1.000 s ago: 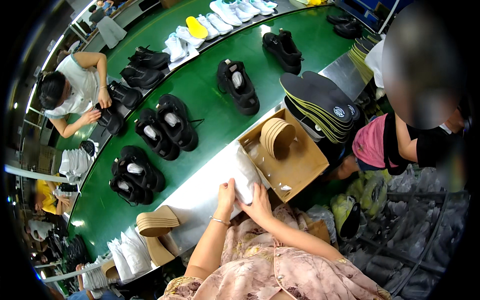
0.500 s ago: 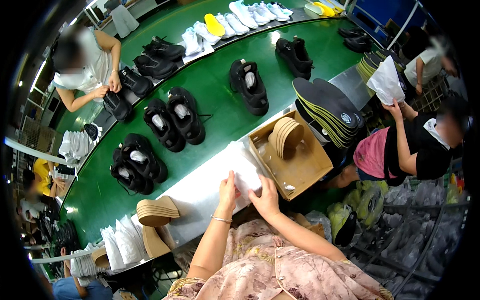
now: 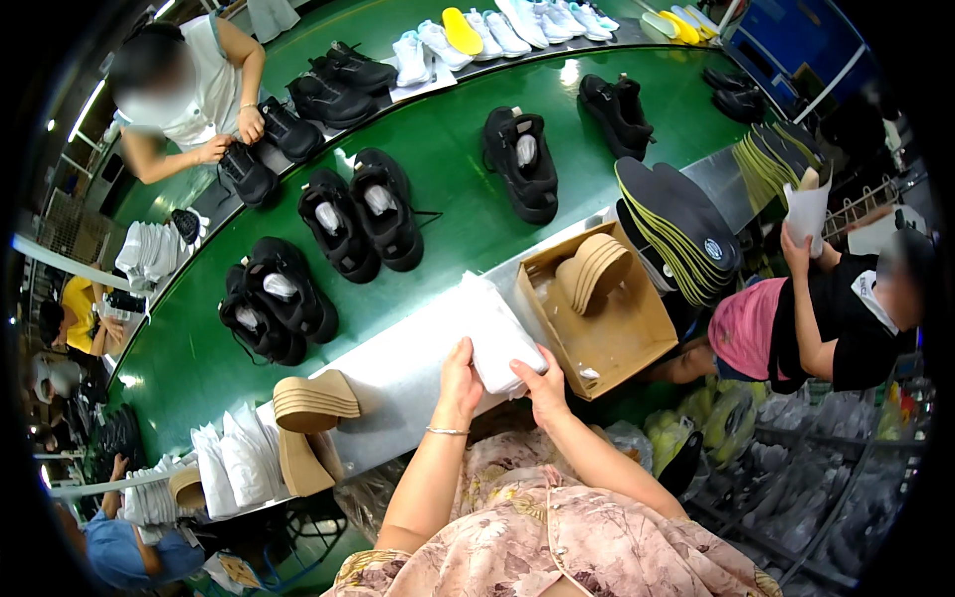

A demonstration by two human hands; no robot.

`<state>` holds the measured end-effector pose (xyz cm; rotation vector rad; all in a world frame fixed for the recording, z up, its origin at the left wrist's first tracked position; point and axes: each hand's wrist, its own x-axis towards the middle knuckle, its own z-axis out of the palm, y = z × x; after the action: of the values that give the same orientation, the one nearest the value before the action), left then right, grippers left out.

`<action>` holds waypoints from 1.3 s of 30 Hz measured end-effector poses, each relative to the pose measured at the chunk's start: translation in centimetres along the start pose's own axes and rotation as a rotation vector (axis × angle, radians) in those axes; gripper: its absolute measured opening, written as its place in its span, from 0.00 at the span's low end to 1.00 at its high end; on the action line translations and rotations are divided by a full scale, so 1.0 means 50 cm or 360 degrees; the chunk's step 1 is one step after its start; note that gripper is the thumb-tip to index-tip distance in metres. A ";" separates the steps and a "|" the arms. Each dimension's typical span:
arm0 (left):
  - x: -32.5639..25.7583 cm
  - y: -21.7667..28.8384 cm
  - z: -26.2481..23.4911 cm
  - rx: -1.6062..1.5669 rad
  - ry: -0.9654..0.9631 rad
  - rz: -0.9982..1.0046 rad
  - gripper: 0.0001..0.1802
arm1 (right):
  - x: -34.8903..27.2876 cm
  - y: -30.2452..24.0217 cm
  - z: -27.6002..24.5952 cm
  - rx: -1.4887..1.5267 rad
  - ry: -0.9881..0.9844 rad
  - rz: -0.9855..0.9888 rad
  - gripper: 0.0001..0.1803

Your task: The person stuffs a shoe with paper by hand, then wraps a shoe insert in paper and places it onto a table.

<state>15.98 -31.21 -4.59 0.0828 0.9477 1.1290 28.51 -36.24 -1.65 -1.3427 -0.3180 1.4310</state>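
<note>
Black shoes with dark laces [image 3: 390,242], several stuffed with white wads, stand across a glossy green curved worktop [image 3: 448,239]. Along its far side runs a row of white sneakers [image 3: 509,38], a flat yellow insole [image 3: 462,32] among them. At left, a co-worker in a white sleeveless top [image 3: 194,104] handles a black shoe. At right lies a stack of black insoles with lime-green edges [image 3: 665,199], near a co-worker in a black top [image 3: 854,333].

A flat, oblong white bundle [image 3: 497,335] of thin, paper-like layers, its top face faintly creased, sits between the hands above the metal worktop [image 3: 398,403]. The left hand [image 3: 461,378] meets its left edge; the right hand [image 3: 543,386] grips the near right corner. Its far end points away, slightly leftward.
</note>
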 end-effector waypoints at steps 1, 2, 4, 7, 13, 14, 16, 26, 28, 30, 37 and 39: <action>0.001 0.000 0.000 0.0073 0.0042 0.0012 0.18 | -0.006 -0.007 0.003 -0.0062 0.0001 -0.0033 0.43; 0.001 0.000 0.000 0.0147 0.0085 0.0024 0.17 | -0.013 -0.013 0.005 -0.0123 0.0002 -0.0065 0.43; 0.002 -0.003 0.001 0.0191 0.0149 0.0040 0.15 | -0.015 -0.011 0.003 -0.0190 -0.0021 -0.0082 0.43; 0.002 -0.013 0.000 0.0130 0.0218 0.0066 0.14 | -0.006 -0.004 -0.005 -0.0211 -0.0087 -0.0058 0.44; 0.014 -0.032 -0.030 0.0069 0.0228 0.0155 0.14 | -0.007 -0.015 0.000 -0.0299 -0.0149 -0.0071 0.43; 0.010 -0.027 -0.029 0.0095 0.0162 0.0153 0.13 | -0.007 -0.014 0.001 -0.0294 -0.0108 -0.0098 0.43; 0.003 -0.013 -0.027 0.0110 0.0040 0.0115 0.13 | -0.003 -0.011 -0.001 -0.0300 -0.0062 -0.0144 0.43; 0.006 0.006 -0.040 0.0244 0.0071 0.0217 0.11 | 0.003 0.002 0.010 -0.0884 -0.0109 -0.0448 0.39; 0.007 0.002 -0.052 0.0143 0.0067 0.0158 0.11 | 0.000 0.003 0.013 -0.0878 -0.0072 -0.0518 0.38; 0.006 0.001 -0.078 -0.0036 0.0011 0.0053 0.13 | -0.002 0.006 0.013 -0.0641 -0.0054 -0.0475 0.37; 0.014 -0.008 -0.124 0.0094 0.0211 0.0077 0.16 | -0.014 -0.037 -0.004 -0.0556 -0.0188 -0.0639 0.37; 0.015 -0.004 -0.111 0.0375 0.0426 0.0087 0.20 | -0.031 -0.060 0.003 -0.0682 -0.0192 -0.0774 0.38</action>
<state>12.42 -32.87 -8.63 0.1520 1.3229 1.0913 29.53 -36.30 1.59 -1.3891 -1.0043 1.0630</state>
